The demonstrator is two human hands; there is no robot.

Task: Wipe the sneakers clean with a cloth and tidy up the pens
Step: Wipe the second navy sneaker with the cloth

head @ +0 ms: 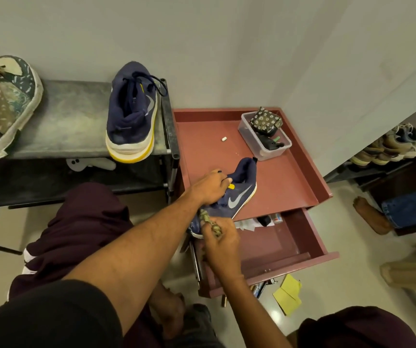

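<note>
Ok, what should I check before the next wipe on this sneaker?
1. Left hand grips the navy sneaker: ok.
2. Right hand holds the cloth at its toe: ok.
3. Sneaker fully over the cabinet top: not ok, toe overhangs the open drawer.
4. Second sneaker on the rack already clean: cannot tell.
5. Plastic box apart from the sneaker: ok.

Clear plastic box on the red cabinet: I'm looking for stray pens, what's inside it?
A floral pouch fills the far end of the box; a dark object with a green-tipped piece lies nearer. Anything under them is covered; none is clearly a pen.
</note>
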